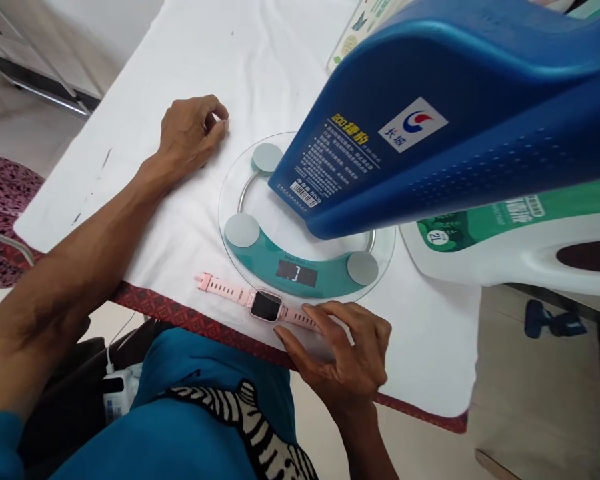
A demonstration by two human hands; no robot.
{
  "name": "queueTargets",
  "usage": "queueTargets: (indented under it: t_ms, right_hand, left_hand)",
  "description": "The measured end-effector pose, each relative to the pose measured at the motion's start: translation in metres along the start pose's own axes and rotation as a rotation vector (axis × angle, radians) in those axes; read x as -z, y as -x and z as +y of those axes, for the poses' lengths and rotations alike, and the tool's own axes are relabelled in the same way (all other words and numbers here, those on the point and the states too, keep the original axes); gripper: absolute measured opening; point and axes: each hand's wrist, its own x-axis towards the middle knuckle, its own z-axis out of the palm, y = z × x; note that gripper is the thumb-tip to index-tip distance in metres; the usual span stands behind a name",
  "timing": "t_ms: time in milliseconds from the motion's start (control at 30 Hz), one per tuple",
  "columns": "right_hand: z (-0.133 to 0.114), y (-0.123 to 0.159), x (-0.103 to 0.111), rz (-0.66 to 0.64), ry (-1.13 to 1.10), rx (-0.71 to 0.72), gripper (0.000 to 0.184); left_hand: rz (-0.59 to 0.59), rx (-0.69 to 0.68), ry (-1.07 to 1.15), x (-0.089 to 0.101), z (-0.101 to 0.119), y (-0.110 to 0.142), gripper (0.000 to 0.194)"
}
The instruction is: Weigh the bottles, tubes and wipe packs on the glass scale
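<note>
A pink-strapped smartwatch (pixel 266 306) lies stretched out along the table's front edge, its dark face up. My right hand (pixel 347 347) is at its right strap, with thumb and fingers on either side of the strap. Just behind the watch sits a round glass scale (pixel 310 283) with a teal band, grey pads and a small display whose reading I cannot make out fully. A blue plastic bottle (pixel 360 160) with a barcode and a logo stands on the scale, covering part of it. My left hand (pixel 193 133) rests on the white cloth left of the scale, fingers loosely curled around nothing visible.
A white jug with a green label (pixel 475 233) stands right of the scale. Behind the blue bottle is a pale printed package (pixel 360 33). The white cloth (pixel 200 53) covers the table, with a dark red patterned border (pixel 150 303) at the front edge.
</note>
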Motion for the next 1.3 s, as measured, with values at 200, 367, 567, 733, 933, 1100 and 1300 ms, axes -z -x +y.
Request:
queueTargets:
  t_ms: [200, 367, 567, 733, 933, 1100, 1300]
  right_hand:
    - [-0.012, 0.007, -0.002, -0.077, 0.048, -0.005, 0.046]
    - [-0.01, 0.013, 0.003, -0.03, 0.128, 0.021, 0.044]
    - [-0.003, 0.027, 0.009, -0.076, 0.193, -0.051, 0.039]
    - [-0.009, 0.026, 0.006, -0.139, 0.047, -0.101, 0.038]
    - [-0.018, 0.015, 0.006, -0.297, -0.154, -0.004, 0.033]
    - [-0.023, 0.007, 0.008, -0.286, -0.14, 0.205, 0.014]
    - [-0.038, -0.011, -0.012, -0.231, -0.093, 0.08, 0.017]
  left_hand:
    - [-0.011, 0.026, -0.03, 0.002, 0.001, 0.0, 0.029]
    - [-0.025, 0.024, -0.018, 0.002, 0.002, 0.0, 0.031]
    - [-0.008, 0.003, 0.01, 0.0, -0.001, 0.0, 0.031]
    - [-0.001, -0.041, 0.102, 0.008, -0.001, 0.007, 0.027]
    - [0.021, -0.105, 0.127, 0.013, 0.001, 0.015, 0.023]
    - [0.022, -0.132, 0.119, 0.011, 0.001, 0.016, 0.02]
    - [-0.01, -0.07, 0.054, 0.009, 0.0, 0.015, 0.024]
